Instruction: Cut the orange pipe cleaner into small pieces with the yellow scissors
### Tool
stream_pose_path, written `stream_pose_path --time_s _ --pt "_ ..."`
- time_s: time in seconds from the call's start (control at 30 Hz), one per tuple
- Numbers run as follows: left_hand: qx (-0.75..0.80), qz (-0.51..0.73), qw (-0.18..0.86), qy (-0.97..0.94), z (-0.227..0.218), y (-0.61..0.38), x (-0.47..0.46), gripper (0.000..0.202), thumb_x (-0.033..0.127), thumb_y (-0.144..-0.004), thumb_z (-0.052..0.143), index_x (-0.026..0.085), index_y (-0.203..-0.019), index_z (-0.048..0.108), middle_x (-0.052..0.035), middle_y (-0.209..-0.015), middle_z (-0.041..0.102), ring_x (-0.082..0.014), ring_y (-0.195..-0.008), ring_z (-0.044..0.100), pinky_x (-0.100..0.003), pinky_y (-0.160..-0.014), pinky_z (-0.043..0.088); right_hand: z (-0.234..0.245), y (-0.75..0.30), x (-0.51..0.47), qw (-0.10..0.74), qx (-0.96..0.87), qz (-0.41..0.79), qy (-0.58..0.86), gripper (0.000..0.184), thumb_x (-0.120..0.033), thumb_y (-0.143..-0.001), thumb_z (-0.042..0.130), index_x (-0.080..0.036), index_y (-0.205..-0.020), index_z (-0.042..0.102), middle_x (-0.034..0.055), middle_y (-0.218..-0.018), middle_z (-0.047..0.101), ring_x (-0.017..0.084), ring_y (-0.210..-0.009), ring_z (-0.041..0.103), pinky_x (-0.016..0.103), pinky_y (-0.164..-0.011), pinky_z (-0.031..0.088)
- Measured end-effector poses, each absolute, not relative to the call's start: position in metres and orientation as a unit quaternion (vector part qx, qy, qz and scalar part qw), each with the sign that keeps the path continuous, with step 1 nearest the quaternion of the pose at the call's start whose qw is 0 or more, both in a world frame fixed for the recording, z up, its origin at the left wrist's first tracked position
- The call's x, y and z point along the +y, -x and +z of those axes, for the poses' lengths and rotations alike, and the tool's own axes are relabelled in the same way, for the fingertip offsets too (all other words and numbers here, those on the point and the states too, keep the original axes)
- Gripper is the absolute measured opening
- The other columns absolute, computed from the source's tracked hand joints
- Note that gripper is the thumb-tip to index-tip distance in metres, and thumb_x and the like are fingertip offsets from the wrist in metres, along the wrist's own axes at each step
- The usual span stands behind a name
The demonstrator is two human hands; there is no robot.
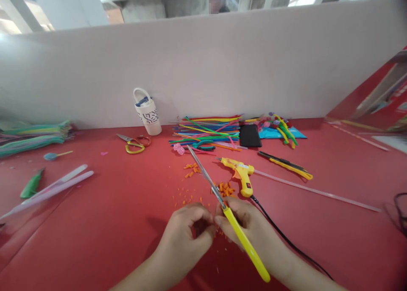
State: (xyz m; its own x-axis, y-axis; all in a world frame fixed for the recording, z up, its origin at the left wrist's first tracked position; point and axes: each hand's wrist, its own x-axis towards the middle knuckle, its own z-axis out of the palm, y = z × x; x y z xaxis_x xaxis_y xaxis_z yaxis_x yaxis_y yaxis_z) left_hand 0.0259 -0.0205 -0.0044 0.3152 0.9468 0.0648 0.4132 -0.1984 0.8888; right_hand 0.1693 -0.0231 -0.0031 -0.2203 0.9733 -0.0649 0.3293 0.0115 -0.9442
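My right hand point(246, 223) holds a pair of scissors point(244, 242) with a yellow handle, seen nearly edge-on, blades pointing away to the upper left. My left hand point(189, 231) is closed in a pinch, its thumb and fingertips close to the fingertips of my right hand. Whatever lies between them is too small to make out. Just beyond my hands are small cut orange pieces point(227, 190), with another little heap and scattered crumbs to the left. A yellow hot glue gun point(240, 172) lies beyond my right hand, with a long clear glue stick behind it.
Colourful pipe cleaners point(206, 130) lie along the white partition point(203, 70), beside a black phone point(250, 136). A white tumbler point(148, 115) stands left of them. Other scissors point(135, 145), a utility knife point(288, 164) and long pale strips point(57, 189) lie on the red table point(127, 206). A black cord point(286, 236) runs past my right arm.
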Motion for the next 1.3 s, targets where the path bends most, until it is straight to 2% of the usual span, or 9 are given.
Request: stream_pose_path --time_s 0.13,0.27,0.37,0.47,0.53,0.63,0.77,1.03,1.3 --pt "0.477 0.325 0.497 -0.648 -0.005 -0.027 -0.019 0.008 0.013 -0.064 0.051 0.015 -0.060 0.058 -0.0005 -0.059 0.056 -0.0115 -0.055 0.051 -0.023 -0.054 0.040 -0.005 -0.170 -0.024 0.336 -0.626 0.470 0.524 0.009 -0.016 -0.066 0.044 -0.019 -0.059 0.039 -0.0074 -0.052 0.035 0.006 -0.046 0.032 0.018 -0.042 0.027" --pt "0.467 0.289 0.645 -0.532 -0.010 -0.026 -0.015 0.004 0.019 -0.063 0.056 0.015 -0.063 0.058 0.0024 -0.050 0.053 -0.0086 -0.043 0.047 -0.021 -0.045 0.039 -0.003 -0.170 -0.024 0.323 -0.630 0.484 0.515 0.009 -0.021 -0.069 0.044 -0.019 -0.061 0.041 -0.0078 -0.050 0.035 0.006 -0.043 0.032 0.018 -0.040 0.026" --pt "0.463 0.292 0.684 -0.481 -0.010 -0.023 -0.011 0.006 0.019 -0.061 0.059 0.014 -0.061 0.057 0.0027 -0.047 0.053 -0.0076 -0.037 0.047 -0.020 -0.040 0.038 0.000 -0.174 -0.023 0.324 -0.653 0.444 0.520 0.014 -0.027 -0.071 0.046 -0.019 -0.061 0.042 -0.0067 -0.052 0.037 0.007 -0.046 0.033 0.018 -0.041 0.028" --pt "0.449 0.359 0.693 -0.434 -0.009 -0.018 -0.008 0.009 0.018 -0.062 0.062 0.014 -0.060 0.055 0.0027 -0.046 0.054 -0.0066 -0.037 0.047 -0.018 -0.039 0.037 -0.001 -0.182 -0.022 0.312 -0.685 0.374 0.543 0.023 -0.033 -0.069 0.051 -0.020 -0.057 0.037 -0.0066 -0.052 0.035 0.008 -0.049 0.031 0.019 -0.043 0.027" --pt "0.439 0.417 0.692 -0.393 -0.007 -0.014 -0.005 0.010 0.017 -0.062 0.063 0.014 -0.062 0.054 0.0032 -0.047 0.054 -0.0055 -0.039 0.047 -0.016 -0.040 0.036 -0.004 -0.188 -0.022 0.255 -0.712 0.321 0.570 0.032 -0.040 -0.067 0.054 -0.021 -0.054 0.032 -0.0071 -0.049 0.034 0.008 -0.046 0.029 0.020 -0.042 0.024" --pt "0.438 0.468 0.686 -0.345 -0.004 -0.007 -0.001 0.010 0.016 -0.062 0.064 0.014 -0.064 0.054 0.0028 -0.052 0.055 -0.0047 -0.042 0.048 -0.014 -0.040 0.036 -0.011 -0.193 -0.024 0.184 -0.745 0.242 0.594 0.032 -0.046 -0.065 0.055 -0.022 -0.059 0.035 -0.0064 -0.049 0.040 0.009 -0.043 0.033 0.021 -0.041 0.022" --pt "0.436 0.505 0.668 -0.329 -0.002 -0.003 0.002 0.007 0.015 -0.065 0.062 0.014 -0.063 0.055 0.0032 -0.053 0.054 -0.0041 -0.044 0.048 -0.013 -0.042 0.037 -0.020 -0.192 -0.026 0.139 -0.777 0.169 0.590 0.032 -0.052 -0.069 0.049 -0.022 -0.064 0.038 -0.0029 -0.053 0.051 0.012 -0.045 0.044 0.022 -0.042 0.022" --pt "0.421 0.551 0.647 -0.317 -0.003 -0.002 0.002 0.007 0.011 -0.067 0.059 0.015 -0.063 0.054 0.0037 -0.057 0.055 -0.0042 -0.047 0.051 -0.013 -0.045 0.039 -0.036 -0.192 -0.032 0.125 -0.822 0.072 0.552 0.025 -0.046 -0.076 0.042 -0.022 -0.073 0.040 0.0000 -0.054 0.057 0.017 -0.044 0.052 0.025 -0.041 0.022" --pt "0.418 0.558 0.645 -0.312 0.002 -0.003 0.000 0.009 0.011 -0.067 0.058 0.014 -0.060 0.054 0.0036 -0.056 0.055 -0.0047 -0.047 0.051 -0.013 -0.045 0.040 -0.033 -0.188 -0.031 0.154 -0.835 -0.003 0.527 0.031 -0.048 -0.080 0.034 -0.020 -0.072 0.041 0.0000 -0.047 0.055 0.016 -0.038 0.051 0.026 -0.039 0.022"
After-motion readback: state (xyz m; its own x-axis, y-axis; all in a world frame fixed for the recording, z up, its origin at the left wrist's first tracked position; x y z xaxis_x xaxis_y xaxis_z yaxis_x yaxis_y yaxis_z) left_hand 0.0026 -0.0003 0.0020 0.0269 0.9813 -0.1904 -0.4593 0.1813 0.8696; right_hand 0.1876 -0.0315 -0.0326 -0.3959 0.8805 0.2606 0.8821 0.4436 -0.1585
